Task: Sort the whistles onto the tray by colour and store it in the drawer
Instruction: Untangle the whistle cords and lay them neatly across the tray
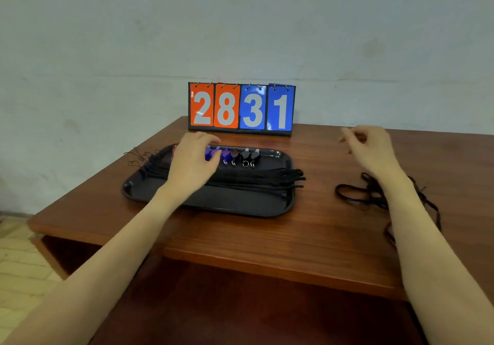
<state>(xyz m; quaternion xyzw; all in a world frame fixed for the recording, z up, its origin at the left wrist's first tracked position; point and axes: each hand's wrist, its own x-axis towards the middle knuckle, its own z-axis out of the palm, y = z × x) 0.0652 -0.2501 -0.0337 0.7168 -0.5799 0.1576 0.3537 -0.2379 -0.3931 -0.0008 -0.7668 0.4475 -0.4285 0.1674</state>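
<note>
A black tray (240,205) lies on the wooden desk (267,237). Along its far side stands a row of whistles: blue whistles (226,153), then black whistles (251,154), with their black lanyards (267,177) stretched across the tray. My left hand (193,160) reaches over the row's left part and pinches a blue whistle (209,153); whistles under the hand are mostly hidden. My right hand (370,148) hovers above the desk to the right, fingers loosely curled, holding nothing. Beneath it a tangle of black lanyards (374,192) lies on the desk; any whistle there is hidden.
A flip scoreboard (242,108) reading 28 and 31 stands at the desk's back edge against the wall. Lanyard ends (139,157) hang over the tray's left rim. The desk's left edge drops to a tiled floor (18,264).
</note>
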